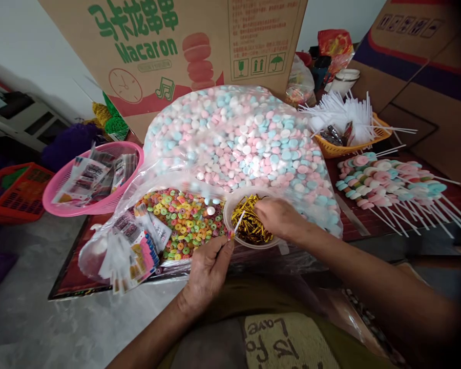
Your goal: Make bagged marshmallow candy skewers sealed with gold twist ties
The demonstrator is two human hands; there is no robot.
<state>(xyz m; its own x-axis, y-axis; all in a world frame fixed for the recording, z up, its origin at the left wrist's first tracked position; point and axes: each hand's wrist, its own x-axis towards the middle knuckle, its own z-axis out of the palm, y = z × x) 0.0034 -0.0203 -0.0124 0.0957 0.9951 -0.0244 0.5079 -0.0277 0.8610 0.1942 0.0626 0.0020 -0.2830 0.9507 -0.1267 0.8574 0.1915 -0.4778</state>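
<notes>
My left hand is closed in a pinch on a thin white stick with a small colourful piece at its lower end. My right hand reaches into a clear round tub of gold twist ties, fingers curled among them; what they hold is hidden. Just left of the tub lies an open bag of multicoloured ring candies. Behind both sits a big clear bag of pink, blue and white round candies.
A pink basket of printed sachets stands left, with loose sachets nearer me. Finished candy skewers lie right, behind them an orange basket of white sticks. A Macaron carton stands at the back, a red crate far left.
</notes>
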